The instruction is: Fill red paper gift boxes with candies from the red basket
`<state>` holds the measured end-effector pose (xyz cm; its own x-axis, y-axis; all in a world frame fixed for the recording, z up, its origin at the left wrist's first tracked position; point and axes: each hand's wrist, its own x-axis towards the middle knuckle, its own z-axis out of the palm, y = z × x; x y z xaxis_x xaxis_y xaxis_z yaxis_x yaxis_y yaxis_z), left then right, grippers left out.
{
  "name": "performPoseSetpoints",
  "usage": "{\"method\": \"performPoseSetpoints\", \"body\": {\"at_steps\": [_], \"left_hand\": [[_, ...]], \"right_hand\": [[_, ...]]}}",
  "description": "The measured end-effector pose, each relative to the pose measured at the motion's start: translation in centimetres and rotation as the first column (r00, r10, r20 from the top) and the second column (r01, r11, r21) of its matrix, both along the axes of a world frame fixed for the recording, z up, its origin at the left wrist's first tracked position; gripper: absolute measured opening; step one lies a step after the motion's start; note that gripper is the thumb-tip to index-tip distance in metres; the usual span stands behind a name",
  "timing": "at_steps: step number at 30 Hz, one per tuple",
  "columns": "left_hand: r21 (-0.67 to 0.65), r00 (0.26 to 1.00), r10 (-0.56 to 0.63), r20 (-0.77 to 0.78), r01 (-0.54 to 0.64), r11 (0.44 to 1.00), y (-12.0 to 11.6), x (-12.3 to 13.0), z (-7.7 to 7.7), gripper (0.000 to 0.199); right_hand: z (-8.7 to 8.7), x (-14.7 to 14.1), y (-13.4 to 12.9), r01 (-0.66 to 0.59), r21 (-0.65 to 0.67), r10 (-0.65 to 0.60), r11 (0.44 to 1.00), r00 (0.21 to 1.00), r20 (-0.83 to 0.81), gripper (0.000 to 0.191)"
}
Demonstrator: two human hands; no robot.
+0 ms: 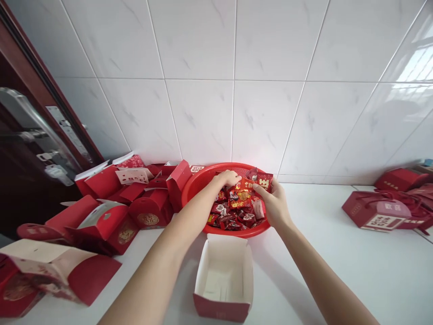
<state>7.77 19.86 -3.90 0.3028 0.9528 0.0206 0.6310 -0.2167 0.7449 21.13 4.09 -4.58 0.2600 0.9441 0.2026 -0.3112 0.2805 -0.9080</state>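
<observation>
A red plastic basket [187,198] full of wrapped candies [233,222] stands against the wall. Over its far part, my left hand [230,178] reaches in with fingers bent down; what they grip, if anything, is hidden. My right hand [278,203] is at the basket's right side, closed with thumb and fingers on red candy packets [264,180]. A red packet with a cookie picture [240,197] lies on the pile between the hands. Just in front of the basket, an open box [221,311], dark red outside and white inside, sits on the white table with nothing in it.
Several open red gift boxes [149,210] crowd the left side, with a cream and red box [64,266] nearest me. Closed boxes with ribbons [377,212] stand at the right. A tiled wall [199,117] rises behind; a door with a metal handle [40,122] is at left.
</observation>
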Motion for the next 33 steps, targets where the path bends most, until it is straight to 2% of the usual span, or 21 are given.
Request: {"method": "performPoseSetpoints", "body": {"at_steps": [4,8,13,15,18,22,26,29,31,32,33], "left_hand": [[-0.010,0.998,0.023,0.063,-0.023,1.000,0.6,-1.2,-0.1,0.019],[0.035,0.977,-0.005,0.215,-0.003,0.999,0.6,-2.4,1.3,0.008],[0.082,0.947,-0.032,0.319,0.006,0.997,-0.3,-3.0,2.4,0.032],[0.082,0.950,-0.037,0.309,0.012,0.997,-0.5,-3.2,2.2,0.027],[0.054,0.969,-0.057,0.240,0.045,0.998,-0.7,-3.5,1.5,0.003],[0.061,0.984,-0.123,0.128,0.117,0.991,-1.4,-3.3,0.8,0.010],[0.114,0.974,-0.215,0.073,0.206,0.972,-2.7,-2.4,1.3,0.009],[0.161,0.967,-0.248,0.058,0.236,0.958,-3.5,-1.7,1.9,0.017],[0.196,0.968,-0.247,0.042,0.234,0.952,-3.7,-1.4,2.0,0.023],[0.209,0.969,-0.244,0.030,0.233,0.950,-3.7,-1.3,2.0,0.024],[0.219,0.970,-0.241,0.017,0.231,0.948,-3.7,-1.3,1.9,0.023]], "right_hand": [[0.0,-0.1,0.2,0.014,0.001,-0.014,1.000,1.000,-0.014,0.037],[0.3,-0.2,0.3,0.094,0.023,-0.092,0.995,0.994,-0.056,0.030],[0.4,-0.1,0.3,0.110,0.014,-0.108,0.994,0.990,-0.091,0.028],[0.3,0.0,0.3,0.121,0.010,-0.120,0.993,0.989,-0.090,0.030],[0.1,0.2,0.4,0.140,0.008,-0.138,0.990,0.985,-0.106,0.028],[0.0,0.0,0.4,0.146,0.025,-0.142,0.989,0.981,-0.134,0.026],[0.4,0.0,0.6,0.139,0.006,-0.135,0.990,0.968,-0.212,0.028],[1.9,1.1,0.2,-0.013,0.023,0.020,1.000,0.945,-0.327,0.029],[3.3,2.8,-0.7,-0.195,0.138,0.231,0.971,0.909,-0.347,0.030],[4.0,3.9,-1.3,-0.249,0.234,0.317,0.940,0.893,-0.320,0.030],[4.5,5.1,-2.0,-0.260,0.297,0.341,0.919,0.901,-0.267,0.028]]}}
